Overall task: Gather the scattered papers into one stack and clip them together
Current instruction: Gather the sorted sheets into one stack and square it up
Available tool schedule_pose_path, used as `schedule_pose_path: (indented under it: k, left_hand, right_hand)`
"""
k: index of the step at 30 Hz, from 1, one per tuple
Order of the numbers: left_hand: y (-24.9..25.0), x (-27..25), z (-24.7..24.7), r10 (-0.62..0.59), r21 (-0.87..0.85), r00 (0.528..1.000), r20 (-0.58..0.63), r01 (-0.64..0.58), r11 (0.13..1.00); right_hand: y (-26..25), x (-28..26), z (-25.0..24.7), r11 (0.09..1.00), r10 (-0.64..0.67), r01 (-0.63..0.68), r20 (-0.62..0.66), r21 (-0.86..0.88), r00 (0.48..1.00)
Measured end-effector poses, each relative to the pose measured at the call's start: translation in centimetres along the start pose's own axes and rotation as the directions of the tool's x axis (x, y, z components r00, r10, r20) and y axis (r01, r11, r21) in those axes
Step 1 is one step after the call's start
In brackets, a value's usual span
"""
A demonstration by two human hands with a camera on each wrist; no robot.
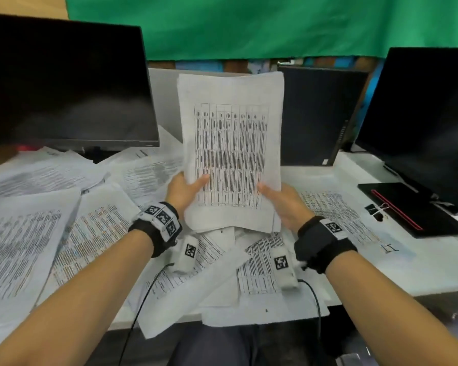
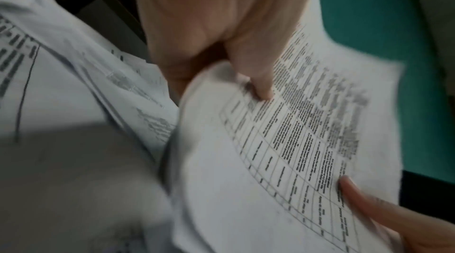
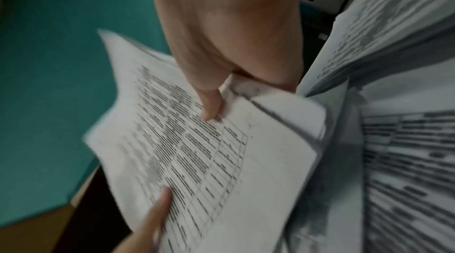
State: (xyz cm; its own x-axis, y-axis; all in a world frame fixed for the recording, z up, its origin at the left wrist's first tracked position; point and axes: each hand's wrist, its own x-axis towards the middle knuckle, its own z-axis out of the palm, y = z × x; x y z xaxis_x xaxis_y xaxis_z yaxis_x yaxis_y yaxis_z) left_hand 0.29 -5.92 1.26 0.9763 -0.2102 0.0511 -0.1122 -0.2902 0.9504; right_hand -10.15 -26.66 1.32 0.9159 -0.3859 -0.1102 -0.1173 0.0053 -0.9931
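Fingers of the left hand and of the right hand pinch the lower edges of an upright sheaf of white printed paper sheets with a black table grid, thumbs laid on the front face and the remaining fingers hidden behind it. Both wrist views confirm a thumb pressed on the printed side at each side edge. Held this way, one hand per side and the sheets standing on end above the white tabletop, the sheaf seems placed for squaring: I judge the person means to tap its bottom edge down so the sheets align. Several lower corners stick out unevenly below the hands, which supports that reading.

Gathering is far from finished. Many loose white printed sheets lie fanned and overlapping across the left and near part of the tabletop, some hanging over the front edge, and one more printed sheet lies flat to the right of the right hand. A small black binder clip with silver wire handles waits well to the right, just beside a flat black folder with a red stripe; it lies within the right hand's reach, I judge, so clipping can follow once the stack is whole.

Two dark monitors stand at the back corners, a dark computer tower between them.
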Motion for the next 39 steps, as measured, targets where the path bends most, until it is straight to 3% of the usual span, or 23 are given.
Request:
schedule_pose_path:
  k: [3,5,7,9,11,13,15,17,19,23,26,28,31,35,39]
  left_hand:
    - [-1.7,1.0,-0.2,-0.026,0.147,0.994,-0.103,0.041,0.988]
    - [-2.4,0.7,-0.1,-0.140,0.326,0.990,-0.002,0.133,0.936]
    - [-1.9,-0.1,0.5,-0.242,0.395,0.965,0.103,0.184,0.900]
    - [-0.9,-0.7,0.8,-0.251,0.295,0.964,0.084,0.217,0.931]
    - [0.2,-1.1,0.9,-0.284,0.079,0.957,0.052,0.280,0.957]
    - [0.6,-1.7,1.0,-0.356,-0.087,0.925,0.130,0.368,0.926]
    - [0.2,-2.1,1.1,-0.376,-0.024,0.897,0.234,0.392,0.920]
    - [-0.6,-1.6,1.0,-0.328,0.124,0.921,0.213,0.307,0.944]
    - [-1.5,-0.9,0.4,-0.205,0.134,0.966,0.158,0.185,0.974]
    - [-0.2,-1.0,-0.7,0.051,-0.148,0.986,0.159,-0.028,0.989]
    - [2.2,-1.2,-1.3,0.150,-0.398,0.965,0.215,-0.053,0.916]
    - [4.3,-1.3,-1.9,0.198,-0.478,0.957,0.214,-0.074,0.875]
    - [6.2,-1.9,-2.3,0.221,-0.481,0.948,0.228,-0.088,0.873]
    - [6.9,-3.9,-1.0,0.189,-0.267,0.904,0.383,-0.087,0.960]
    - [8.1,-4.4,0.6,0.353,-0.256,0.902,0.248,-0.290,0.922]
  right_hand:
    - [0.6,1.1,-0.5,0.989,0.094,-0.089,-0.041,0.120,0.995]
    - [1.8,1.9,-0.8,0.965,0.240,-0.232,-0.061,0.122,0.969]
    - [2.9,2.3,-0.4,0.907,0.396,-0.394,0.014,0.151,0.918]
    - [3.5,2.4,0.3,0.862,0.447,-0.465,0.130,0.200,0.885]
    - [3.6,2.5,0.5,0.861,0.429,-0.462,0.184,0.211,0.884]
    - [3.7,2.6,0.4,0.864,0.413,-0.446,0.174,0.234,0.894]
    - [3.3,2.4,0.4,0.874,0.407,-0.434,0.159,0.216,0.899]
    - [2.6,2.0,0.3,0.919,0.367,-0.384,0.159,0.088,0.916]
    - [1.8,1.9,-0.3,0.958,0.284,-0.286,0.152,-0.009,0.947]
    - [-1.3,1.6,-1.7,0.994,0.052,-0.031,0.207,-0.104,0.977]
    - [-4.4,0.8,-1.5,0.969,-0.177,0.208,0.215,-0.134,0.961]
    - [-6.3,0.2,-1.3,0.949,-0.267,0.291,0.184,-0.117,0.946]
    - [-7.5,-0.5,-1.4,0.945,-0.321,0.326,0.150,-0.016,0.935]
    - [-5.9,-0.8,-0.4,0.968,-0.252,0.248,0.119,0.040,0.960]
    - [-5.8,-0.2,-0.1,0.950,-0.309,0.310,-0.020,0.047,0.951]
